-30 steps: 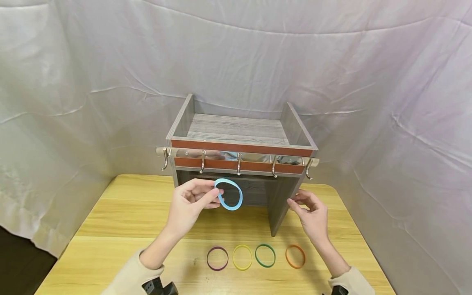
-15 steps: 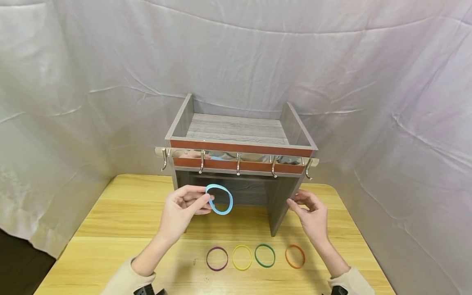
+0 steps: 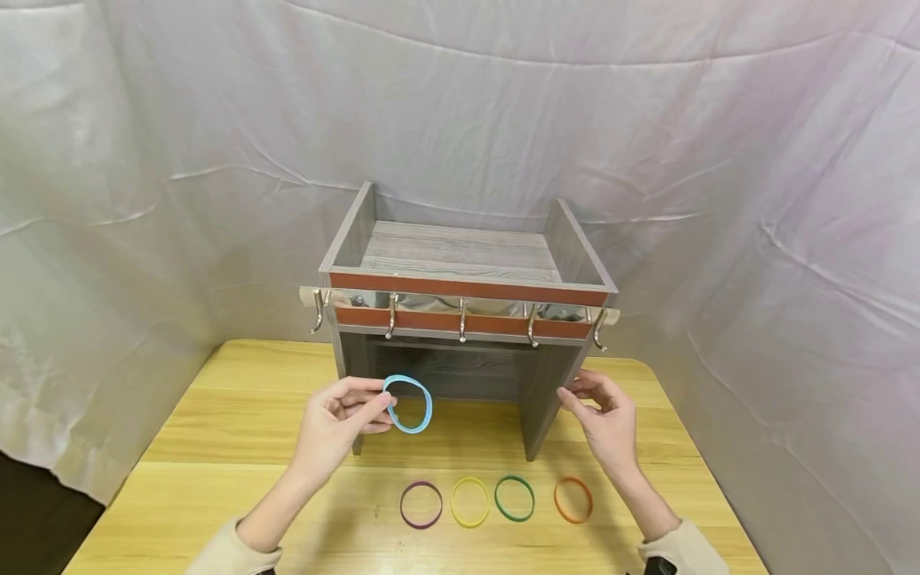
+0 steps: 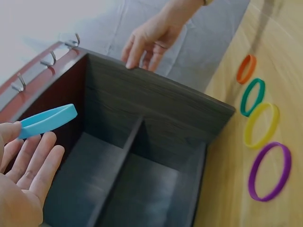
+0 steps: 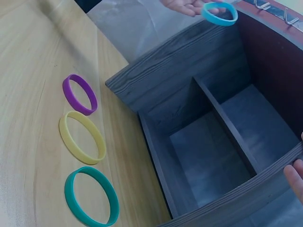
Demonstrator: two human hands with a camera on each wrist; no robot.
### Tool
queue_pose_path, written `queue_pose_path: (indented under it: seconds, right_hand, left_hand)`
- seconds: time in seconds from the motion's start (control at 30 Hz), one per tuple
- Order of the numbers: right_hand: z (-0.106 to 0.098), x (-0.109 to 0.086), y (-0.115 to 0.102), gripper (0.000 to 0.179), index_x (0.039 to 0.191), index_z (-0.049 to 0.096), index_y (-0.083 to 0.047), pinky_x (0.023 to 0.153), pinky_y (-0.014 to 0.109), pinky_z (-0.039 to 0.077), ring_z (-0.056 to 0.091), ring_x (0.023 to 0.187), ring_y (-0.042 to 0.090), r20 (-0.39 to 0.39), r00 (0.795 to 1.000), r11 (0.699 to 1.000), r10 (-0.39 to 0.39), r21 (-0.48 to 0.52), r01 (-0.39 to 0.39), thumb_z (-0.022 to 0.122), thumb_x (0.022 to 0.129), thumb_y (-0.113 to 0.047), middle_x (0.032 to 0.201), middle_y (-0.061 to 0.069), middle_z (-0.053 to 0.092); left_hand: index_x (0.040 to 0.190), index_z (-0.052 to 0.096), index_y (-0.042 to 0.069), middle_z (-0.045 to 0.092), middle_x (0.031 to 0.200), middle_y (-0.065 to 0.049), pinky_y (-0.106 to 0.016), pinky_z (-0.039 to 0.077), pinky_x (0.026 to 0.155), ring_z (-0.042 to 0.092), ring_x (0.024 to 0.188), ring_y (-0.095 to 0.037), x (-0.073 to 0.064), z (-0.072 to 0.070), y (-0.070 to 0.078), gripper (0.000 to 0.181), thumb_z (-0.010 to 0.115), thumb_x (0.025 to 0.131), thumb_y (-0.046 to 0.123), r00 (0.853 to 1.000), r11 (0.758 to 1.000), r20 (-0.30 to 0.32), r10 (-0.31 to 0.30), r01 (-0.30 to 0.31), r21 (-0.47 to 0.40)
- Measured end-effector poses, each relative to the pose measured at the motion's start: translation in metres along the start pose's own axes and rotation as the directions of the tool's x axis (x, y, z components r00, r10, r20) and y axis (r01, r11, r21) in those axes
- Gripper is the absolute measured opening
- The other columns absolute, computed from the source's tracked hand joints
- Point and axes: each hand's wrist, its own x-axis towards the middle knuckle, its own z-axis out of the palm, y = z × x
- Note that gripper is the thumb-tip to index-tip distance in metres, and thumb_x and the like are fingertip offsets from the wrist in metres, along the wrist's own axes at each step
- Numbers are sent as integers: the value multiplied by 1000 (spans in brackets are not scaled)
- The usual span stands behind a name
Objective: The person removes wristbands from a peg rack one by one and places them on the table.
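Note:
In the head view my left hand [image 3: 327, 427] pinches a light blue silicone wristband [image 3: 429, 409] between thumb and fingers, in front of the left part of a grey wooden shelf [image 3: 460, 247]. Seen from the left wrist, the wristband [image 4: 49, 121] sticks out from the fingertips, apart from the shelf. My right hand [image 3: 607, 419] grips the front edge of the shelf's right side panel [image 3: 542, 391]. Along the shelf's upper front runs a rail with several metal hooks [image 3: 462, 321], and no wristband hangs on them.
On the wooden table [image 3: 216, 431] before the shelf lie a purple wristband [image 3: 421, 527], a yellow one [image 3: 470, 525], a green one [image 3: 516, 520] and an orange one [image 3: 573, 521] in a row. Grey cloth [image 3: 460, 104] hangs behind and at both sides.
My left hand has drawn leftward and down with the blue wristband, away from the hook rail. The right hand stays on the side panel.

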Motion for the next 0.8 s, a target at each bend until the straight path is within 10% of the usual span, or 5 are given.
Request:
queue_pose_path:
  seconds: [0.4, 0.8]
  right_hand:
    - [-1, -1, -1, 29, 113, 68, 14, 65, 15, 65, 72, 80, 3, 14, 1000, 1000, -13, -17, 13, 77, 86, 15, 89, -8, 75]
    - [-2, 0, -1, 30, 116, 68, 12, 68, 15, 65, 72, 83, 2, 26, 1000, 999, -4, -51, 5, 78, 88, 11, 91, -12, 75]
  left_hand:
    - [111, 74, 7, 81, 94, 4, -38, 71, 74, 79, 77, -14, -23, -30, -24, 15, 71, 99, 1, 983, 980, -20, -185, 186, 74]
    - [123, 66, -8, 79, 94, 4, -41, 70, 83, 79, 81, -14, -44, -49, -53, 33, 73, 100, 14, 914, 902, -60, -401, 405, 151]
